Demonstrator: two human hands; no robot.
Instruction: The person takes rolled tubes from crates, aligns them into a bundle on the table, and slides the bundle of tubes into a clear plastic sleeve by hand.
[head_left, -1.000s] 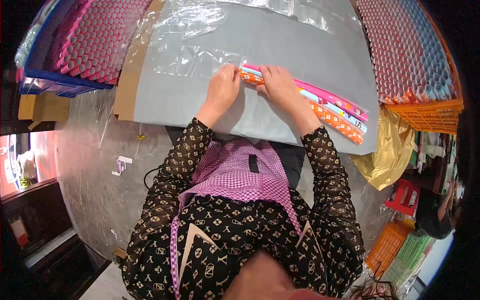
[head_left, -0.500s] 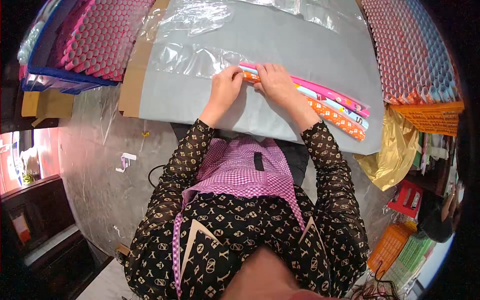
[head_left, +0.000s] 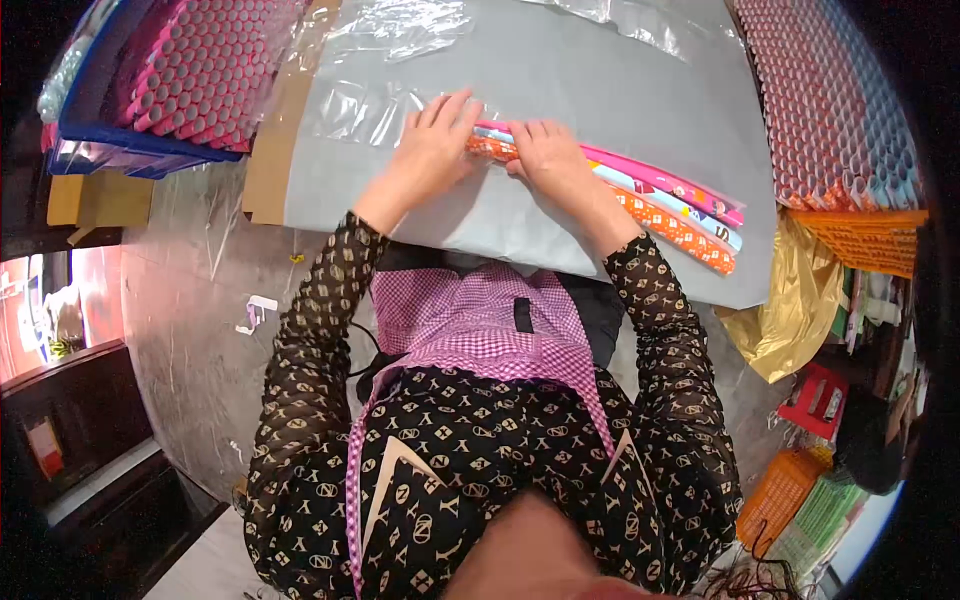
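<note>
Several patterned paper rolls, pink (head_left: 665, 182), light blue (head_left: 700, 218) and orange (head_left: 670, 228), lie side by side on the grey work surface (head_left: 620, 90), slanting down to the right. My right hand (head_left: 550, 165) is closed over them near their left ends. My left hand (head_left: 437, 148) is at those left ends, with its fingers apart and slightly blurred; nothing shows gripped in it. Clear plastic film (head_left: 365, 115) lies flat beside and behind my left hand.
A blue crate (head_left: 110, 140) of pink rolls stands at the upper left, an orange crate (head_left: 860, 240) of rolls at the upper right. Gold sheeting (head_left: 785, 320) hangs by the right edge. Brown cardboard (head_left: 270, 170) borders the surface's left side.
My left hand has moved left and its fingers have spread off the rolls' ends, which now show more. My right hand stays on the rolls.
</note>
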